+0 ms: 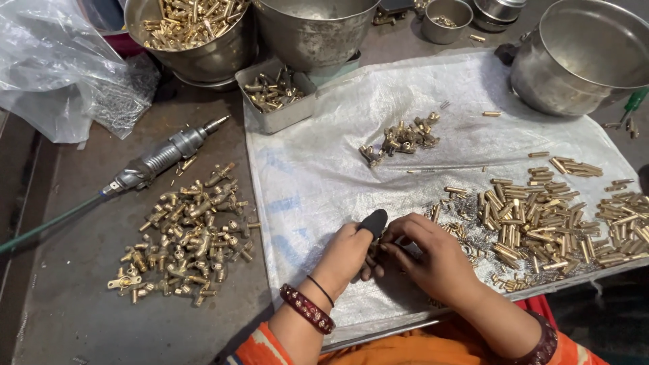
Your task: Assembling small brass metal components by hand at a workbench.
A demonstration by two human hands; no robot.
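Both hands, left (348, 253) and right (433, 260), pinched on something small, unclear. Assembled brass fittings (186, 236) heaped at nine o'clock; loose pins (541, 223) waiting at three.

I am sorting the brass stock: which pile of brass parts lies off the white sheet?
The pile of cross-shaped brass fittings left of the white sheet, beside the metal hand tool.

Clear plastic bag (47, 64) (crumpled) lies top left.
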